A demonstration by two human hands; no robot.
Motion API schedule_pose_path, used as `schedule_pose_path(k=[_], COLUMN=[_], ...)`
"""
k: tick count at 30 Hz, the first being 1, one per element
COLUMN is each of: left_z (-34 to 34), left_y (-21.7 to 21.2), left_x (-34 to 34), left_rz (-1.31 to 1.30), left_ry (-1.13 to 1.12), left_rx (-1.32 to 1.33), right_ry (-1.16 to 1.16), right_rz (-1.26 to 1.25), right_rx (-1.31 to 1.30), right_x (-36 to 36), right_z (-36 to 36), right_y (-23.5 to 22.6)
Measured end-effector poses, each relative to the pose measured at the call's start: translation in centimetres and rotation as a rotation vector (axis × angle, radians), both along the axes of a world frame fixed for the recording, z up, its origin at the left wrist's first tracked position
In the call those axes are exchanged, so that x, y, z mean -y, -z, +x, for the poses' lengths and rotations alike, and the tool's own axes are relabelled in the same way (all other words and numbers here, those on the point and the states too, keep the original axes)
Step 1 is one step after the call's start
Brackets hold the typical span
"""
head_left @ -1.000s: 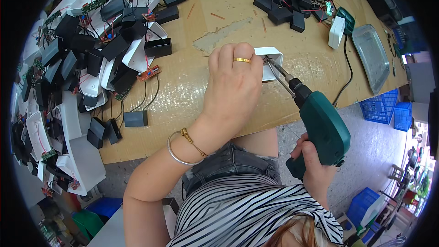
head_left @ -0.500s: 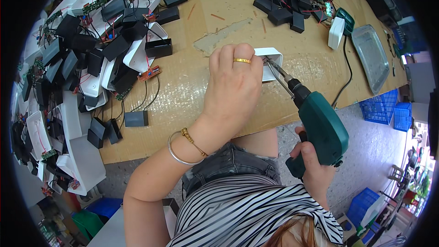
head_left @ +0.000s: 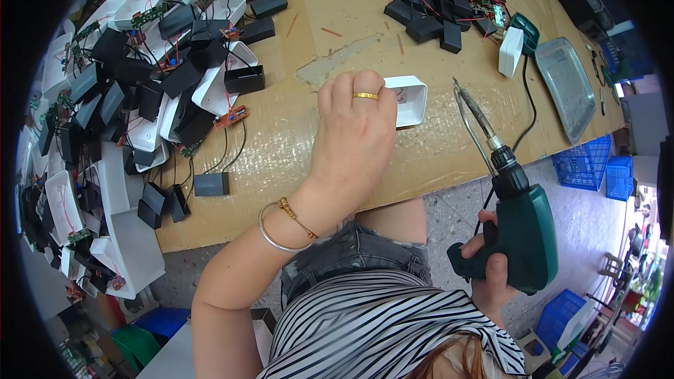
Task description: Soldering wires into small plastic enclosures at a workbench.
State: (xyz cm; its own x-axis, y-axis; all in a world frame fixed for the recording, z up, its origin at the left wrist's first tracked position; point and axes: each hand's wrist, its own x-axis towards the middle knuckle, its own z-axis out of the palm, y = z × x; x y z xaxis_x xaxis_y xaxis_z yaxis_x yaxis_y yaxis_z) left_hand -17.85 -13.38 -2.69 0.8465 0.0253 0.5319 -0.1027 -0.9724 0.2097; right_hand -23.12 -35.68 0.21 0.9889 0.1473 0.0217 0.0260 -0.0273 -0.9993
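My left hand (head_left: pixel 358 126), with a gold ring on one finger, is closed on a small white plastic case (head_left: pixel 414 105) at the middle of the table. The case lies with its hollow side up; its left part and my fingertips are hidden under the hand. In my right hand (head_left: pixel 495 274) is a dark green soldering gun (head_left: pixel 526 238), held by its pistol grip. Its thin tip and the feed tube beside it point up and away, to the right of the case and apart from it.
A heap of white cases, black boxes (head_left: pixel 246 79) and wired circuit boards (head_left: pixel 232 117) covers the left side. More black boxes (head_left: pixel 425 28) lie at the far right, near a white block (head_left: pixel 511 51) and a metal tray (head_left: pixel 540 63). Blue crates (head_left: pixel 583 161) stand beyond the table's right edge.
My right hand has drawn the soldering gun back to the right, so its tip has left the white case. My left hand and the case have shifted only slightly to the left.
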Motion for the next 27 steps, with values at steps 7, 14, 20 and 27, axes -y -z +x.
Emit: schedule_pose_path(k=[7,14,20,27], left_z=[0.2,-1.0,-1.4,-4.5], left_y=[-0.2,-2.3,-2.3,-8.2], left_x=[0.0,-1.0,-1.7,-9.6], left_rz=[-0.038,-0.135,-0.232,-0.293], left_ry=[0.026,0.069,0.034,-0.075], left_rx=[-0.003,-0.05,-0.293,0.187], right_ry=[0.03,-0.003,0.074,0.036], right_rz=[0.07,0.105,0.097,0.127], right_rx=[0.001,-0.017,-0.007,-0.007], right_x=[0.2,0.5,0.5,0.0], right_z=[0.5,2.1,3.4,4.9], right_y=[0.6,1.1,2.0,3.0])
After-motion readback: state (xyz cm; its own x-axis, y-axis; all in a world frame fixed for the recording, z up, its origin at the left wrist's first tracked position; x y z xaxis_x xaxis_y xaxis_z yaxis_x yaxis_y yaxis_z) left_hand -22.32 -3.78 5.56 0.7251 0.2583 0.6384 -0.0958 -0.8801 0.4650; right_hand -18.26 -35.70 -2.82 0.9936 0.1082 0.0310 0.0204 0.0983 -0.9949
